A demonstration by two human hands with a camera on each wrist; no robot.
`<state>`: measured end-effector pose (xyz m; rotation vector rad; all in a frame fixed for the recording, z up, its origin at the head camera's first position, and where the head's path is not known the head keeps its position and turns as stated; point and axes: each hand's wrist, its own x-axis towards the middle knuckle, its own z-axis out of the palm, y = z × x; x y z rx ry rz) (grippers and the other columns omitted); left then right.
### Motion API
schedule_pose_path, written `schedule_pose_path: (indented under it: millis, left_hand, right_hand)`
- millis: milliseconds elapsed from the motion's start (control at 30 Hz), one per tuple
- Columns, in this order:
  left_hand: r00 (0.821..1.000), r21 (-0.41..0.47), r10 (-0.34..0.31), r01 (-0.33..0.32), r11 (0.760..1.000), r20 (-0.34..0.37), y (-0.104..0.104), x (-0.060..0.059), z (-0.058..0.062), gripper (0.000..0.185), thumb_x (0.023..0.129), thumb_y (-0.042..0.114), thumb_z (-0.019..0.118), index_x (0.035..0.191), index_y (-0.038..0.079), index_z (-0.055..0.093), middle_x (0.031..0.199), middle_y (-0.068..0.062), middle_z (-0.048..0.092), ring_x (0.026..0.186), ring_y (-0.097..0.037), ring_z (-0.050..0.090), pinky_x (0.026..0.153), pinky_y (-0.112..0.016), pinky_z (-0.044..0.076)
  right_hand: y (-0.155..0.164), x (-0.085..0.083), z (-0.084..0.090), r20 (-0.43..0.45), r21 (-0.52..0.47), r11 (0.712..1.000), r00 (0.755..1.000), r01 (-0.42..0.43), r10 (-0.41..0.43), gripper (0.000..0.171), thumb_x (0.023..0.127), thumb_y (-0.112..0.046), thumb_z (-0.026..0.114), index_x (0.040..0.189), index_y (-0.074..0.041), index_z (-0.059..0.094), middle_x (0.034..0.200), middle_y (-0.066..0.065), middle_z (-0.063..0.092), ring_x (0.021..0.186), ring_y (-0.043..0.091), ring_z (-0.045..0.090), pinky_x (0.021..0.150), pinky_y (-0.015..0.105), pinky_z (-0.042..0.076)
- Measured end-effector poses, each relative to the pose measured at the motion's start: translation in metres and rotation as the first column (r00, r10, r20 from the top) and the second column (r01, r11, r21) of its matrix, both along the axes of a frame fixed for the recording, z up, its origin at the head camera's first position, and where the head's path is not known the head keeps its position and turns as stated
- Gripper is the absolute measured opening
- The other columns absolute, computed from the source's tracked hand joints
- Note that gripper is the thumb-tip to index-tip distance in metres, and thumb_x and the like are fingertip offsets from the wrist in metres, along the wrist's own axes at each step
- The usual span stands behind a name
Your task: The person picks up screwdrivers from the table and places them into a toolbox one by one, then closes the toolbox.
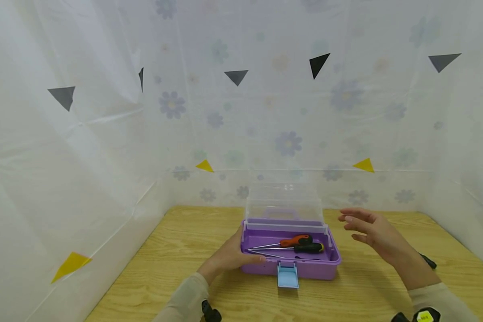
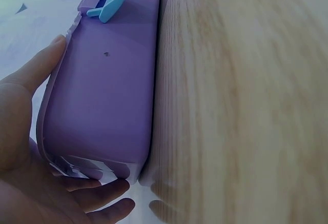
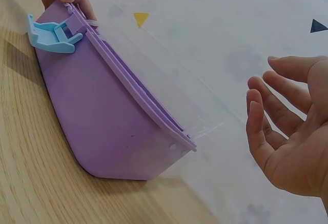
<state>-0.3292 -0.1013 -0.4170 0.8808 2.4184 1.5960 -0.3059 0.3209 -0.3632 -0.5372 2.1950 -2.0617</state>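
A purple toolbox (image 1: 310, 270) sits on the table with its clear lid (image 1: 283, 201) raised and its light blue latch (image 1: 287, 276) hanging down at the front. Inside lie a screwdriver with an orange-and-black handle (image 1: 293, 241) and another with a black handle (image 1: 309, 248), plus thin metal pieces partly hidden by the front wall. My left hand (image 1: 231, 256) holds the box's left end, its thumb on the front rim and its fingers along the side (image 2: 97, 190). To the right of the box, my right hand (image 1: 376, 235) hovers with loosely bent fingers, holding nothing.
The box stands on a wood-grain table (image 1: 153, 286). A small black object (image 1: 428, 261) shows partly behind my right wrist; its kind is unclear. White flowered sheeting (image 1: 265, 112) with black and yellow triangles encloses the table at the back and sides.
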Motion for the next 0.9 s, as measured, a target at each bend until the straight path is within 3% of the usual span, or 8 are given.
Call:
schedule_pose_path:
  millis: [500, 900]
  left_hand:
    - [1.000, -0.015, 0.001, -0.001, 1.000, -0.011, 0.000, -0.003, -0.003, 0.116, 0.083, 0.036, 0.088, 0.167, 0.018, 0.011, 0.152, -0.016, 0.048, 0.135, -0.039, 0.049, 0.113, -0.060, 0.035]
    - [1.000, -0.013, 0.006, -0.006, 1.000, -0.004, 0.000, -0.003, -0.003, 0.116, 0.082, 0.036, 0.089, 0.166, 0.017, 0.012, 0.151, -0.017, 0.049, 0.134, -0.039, 0.051, 0.112, -0.060, 0.036]
  right_hand:
    - [0.013, -0.001, 0.000, -0.028, 0.007, 0.999, 0.999, 0.035, -0.034, 0.031, 0.110, -0.017, 0.054, 0.138, -0.019, 0.065, 0.126, -0.008, 0.067, 0.109, 0.014, 0.061, 0.087, 0.032, 0.056]
    - [0.033, -0.002, -0.002, -0.001, -0.065, 0.996, 0.998, 0.065, -0.065, 0.029, 0.110, -0.015, 0.053, 0.134, -0.021, 0.068, 0.124, -0.008, 0.068, 0.107, 0.013, 0.062, 0.086, 0.028, 0.056]
